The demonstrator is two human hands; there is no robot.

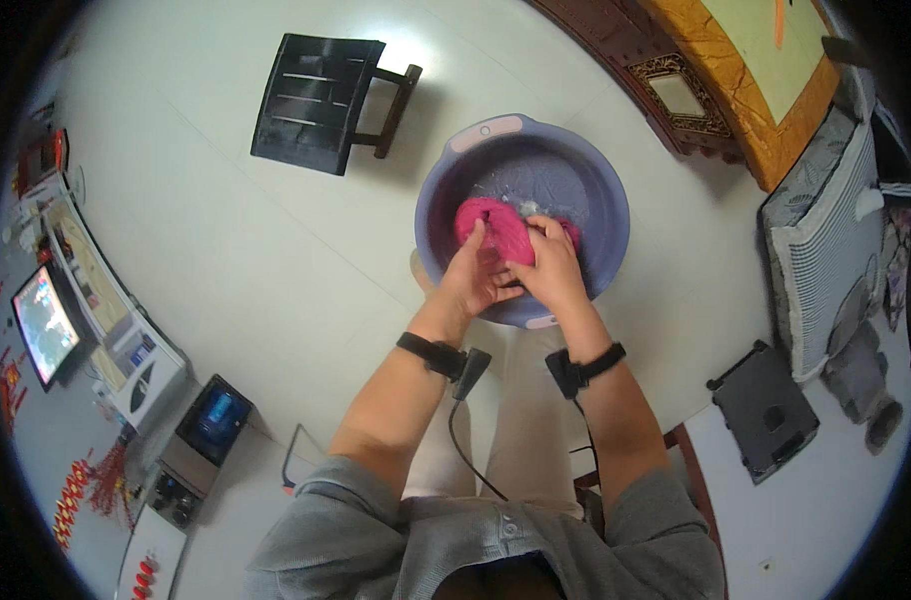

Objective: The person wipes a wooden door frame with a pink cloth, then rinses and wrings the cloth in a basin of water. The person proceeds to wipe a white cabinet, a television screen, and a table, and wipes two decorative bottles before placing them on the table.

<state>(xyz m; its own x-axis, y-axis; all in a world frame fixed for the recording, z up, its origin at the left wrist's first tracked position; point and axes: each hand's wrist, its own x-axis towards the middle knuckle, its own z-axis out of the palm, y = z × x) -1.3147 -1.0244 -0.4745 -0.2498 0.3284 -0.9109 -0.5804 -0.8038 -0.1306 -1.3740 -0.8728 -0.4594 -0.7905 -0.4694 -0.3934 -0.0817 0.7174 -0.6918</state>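
Observation:
A wet-looking pink cloth (pixel 512 229) is bunched in my two hands, inside a purple plastic basin (pixel 613 202). My left hand (pixel 470 274) has its thumb against the left part of the cloth, with its fingers loosely spread below. From the right, my right hand (pixel 553 262) grips the cloth, and a bit more pink shows past its knuckles. Whitish suds (pixel 529 208) and a little water lie in the basin just beyond the cloth. Each wrist wears a black strap with a small cabled device. My hands partly hide the basin's near side.
A low black slatted stool (pixel 313 101) stands on the pale tiled floor beyond the basin, to the left. At right are a carved wooden cabinet (pixel 673 90), a grey cushioned seat (pixel 823 247) and a flat black item (pixel 767 412). A lit screen (pixel 47 322) is far left.

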